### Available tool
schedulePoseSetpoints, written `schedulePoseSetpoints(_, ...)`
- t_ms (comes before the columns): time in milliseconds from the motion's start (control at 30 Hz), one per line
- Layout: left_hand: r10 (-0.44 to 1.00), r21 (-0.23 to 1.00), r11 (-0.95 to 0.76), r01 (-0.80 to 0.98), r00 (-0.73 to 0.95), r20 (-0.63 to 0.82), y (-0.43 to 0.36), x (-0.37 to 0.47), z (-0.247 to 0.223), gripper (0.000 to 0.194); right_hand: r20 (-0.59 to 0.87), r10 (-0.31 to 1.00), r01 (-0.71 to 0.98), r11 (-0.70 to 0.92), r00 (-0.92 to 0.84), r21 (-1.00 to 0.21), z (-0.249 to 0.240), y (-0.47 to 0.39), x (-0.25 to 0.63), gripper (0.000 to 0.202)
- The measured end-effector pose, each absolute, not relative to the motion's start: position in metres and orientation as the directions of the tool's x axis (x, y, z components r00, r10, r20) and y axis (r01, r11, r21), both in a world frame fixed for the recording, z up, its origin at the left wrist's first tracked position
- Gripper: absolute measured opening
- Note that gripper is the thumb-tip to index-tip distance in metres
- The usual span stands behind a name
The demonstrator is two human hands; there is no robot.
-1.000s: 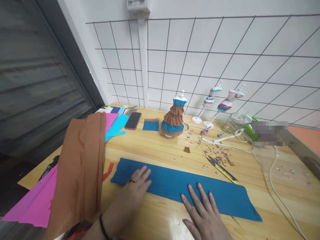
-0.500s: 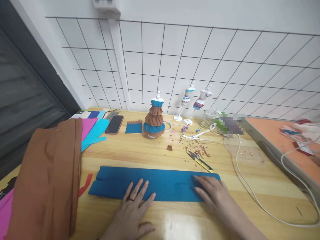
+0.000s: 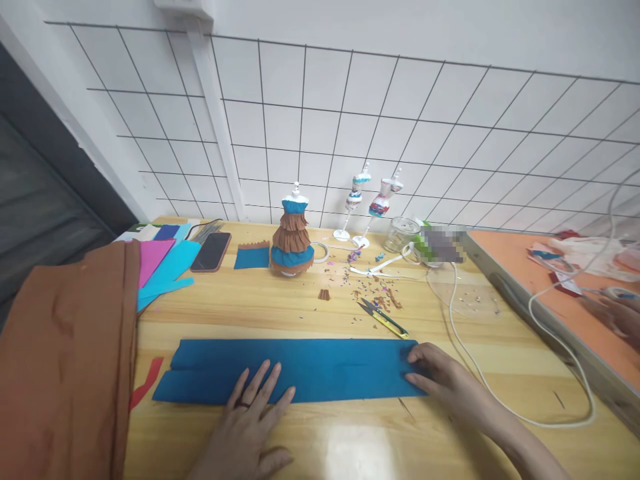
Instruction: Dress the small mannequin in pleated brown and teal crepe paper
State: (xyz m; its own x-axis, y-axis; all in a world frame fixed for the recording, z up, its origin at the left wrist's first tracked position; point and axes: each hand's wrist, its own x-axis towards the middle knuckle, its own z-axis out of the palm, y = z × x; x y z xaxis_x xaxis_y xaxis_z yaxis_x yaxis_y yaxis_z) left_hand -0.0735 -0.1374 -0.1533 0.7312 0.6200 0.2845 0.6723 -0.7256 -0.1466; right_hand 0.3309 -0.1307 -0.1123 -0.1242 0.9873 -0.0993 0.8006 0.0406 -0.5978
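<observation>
A long folded strip of dark blue crepe paper [image 3: 325, 367] lies flat across the wooden table. My left hand [image 3: 250, 413], a ring on one finger, rests on its left half with the fingers spread. At the right end, my right hand [image 3: 445, 377] curls its fingers and thumb around the paper's edge; the fingertips are partly hidden. Beyond the strip lie yellow-handled thread snips [image 3: 384, 319] among brown scraps [image 3: 390, 297]. A small dress form [image 3: 293, 230] with ruffled brown and blue paper tiers stands at the back.
Brown paper [image 3: 70, 347], cyan sheets [image 3: 173, 267] and a phone [image 3: 211, 252] are at left. Two slim dress forms [image 3: 383, 200] and a glass jar [image 3: 401, 233] stand behind. A white cable [image 3: 500, 383] loops at right, near another person's hand [image 3: 617, 317] over an orange surface.
My right hand has slid from the top of the blue paper to its right end, with its fingers now curled. My left hand stays flat on it. The view has shifted right.
</observation>
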Motion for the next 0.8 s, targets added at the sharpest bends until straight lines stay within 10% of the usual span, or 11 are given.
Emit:
schedulePoseSetpoints(333,0.558,-0.206,-0.734,0.647,0.748,0.358,-0.133,-0.074,-0.152,0.065,-0.304,0.951,0.663,-0.258,0.049,-0.702,-0.113,-0.143,0.345,0.035)
schedulePoseSetpoints(800,0.513,-0.242,-0.743,0.624,0.763,0.393,-0.128,-0.073,-0.147,0.064,-0.16,0.974,0.608,-0.226,0.161,-0.761,-0.127,-0.153,0.34,0.05)
